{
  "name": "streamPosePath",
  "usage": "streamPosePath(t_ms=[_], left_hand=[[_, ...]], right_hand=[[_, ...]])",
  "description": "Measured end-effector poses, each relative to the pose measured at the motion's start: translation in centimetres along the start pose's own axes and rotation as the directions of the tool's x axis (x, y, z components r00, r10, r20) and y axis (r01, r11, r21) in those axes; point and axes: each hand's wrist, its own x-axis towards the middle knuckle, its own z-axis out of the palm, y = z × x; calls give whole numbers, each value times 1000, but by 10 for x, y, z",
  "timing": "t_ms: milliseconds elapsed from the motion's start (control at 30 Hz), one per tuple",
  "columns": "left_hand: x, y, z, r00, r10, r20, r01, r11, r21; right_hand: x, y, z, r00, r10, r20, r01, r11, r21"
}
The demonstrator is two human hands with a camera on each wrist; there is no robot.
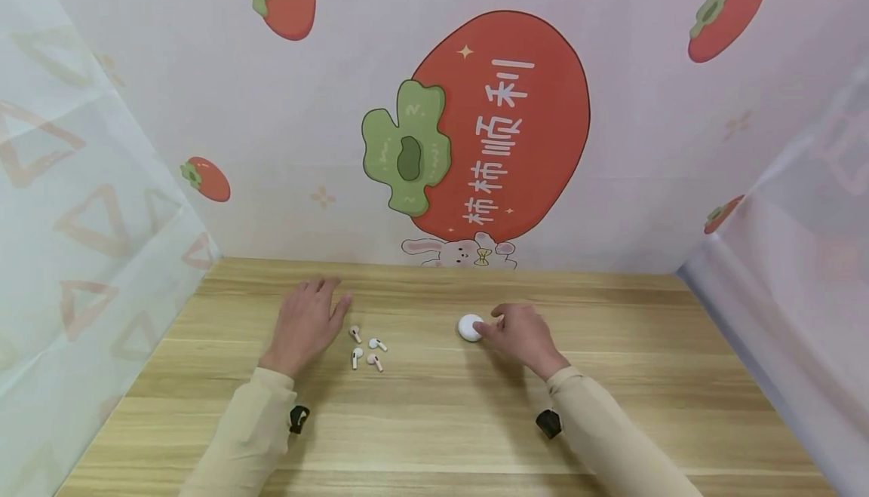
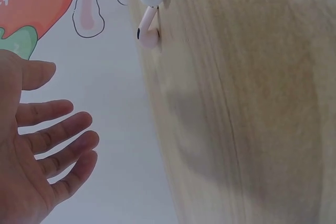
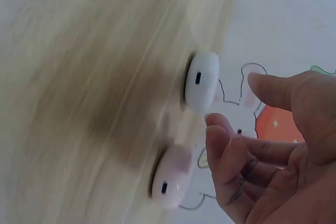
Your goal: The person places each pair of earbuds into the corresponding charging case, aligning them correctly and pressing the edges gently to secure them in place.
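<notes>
Below the large red persimmon print (image 1: 543, 142), the pale wood-grain tabletop (image 1: 421, 429) is bright and evenly lit, with soft shadows inward of the cream fabric sleeves (image 1: 251, 429). Left of the print, a white patterned sheet (image 1: 47, 256) looks washed out. Both wrist views are dimmer, diffuse shadows crossing the wood; the rounded white plastic case (image 3: 203, 85) looks slightly soft.

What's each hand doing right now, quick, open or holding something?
Left hand: open, empty, near the earbuds.
Right hand: open, empty, near the white case.
</notes>
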Motion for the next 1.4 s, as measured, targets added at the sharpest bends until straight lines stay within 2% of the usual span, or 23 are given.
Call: streamPosePath(t_ms=[233, 667, 867, 1100, 1400], left_hand=[[-2, -1, 1, 1000, 8, -16, -8, 1000, -3], [-2, 0, 0, 1000, -7, -4, 7, 1000, -26], [-1, 1, 0, 1000, -17, 3, 17, 999, -43], [-1, 1, -2, 1000, -18, -1, 18, 998, -54], [2, 6, -6, 1000, -7, -15, 6, 997, -76]], right_hand=[[7, -5, 12, 998, 49, 41, -48, 999, -17], [10, -8, 20, 996, 63, 68, -59, 996, -63], [10, -11, 20, 995, 37, 88, -32, 998, -58], [10, -12, 21, 997, 0, 75, 2, 999, -36], [9, -13, 25, 999, -2, 38, 1, 1000, 6]])
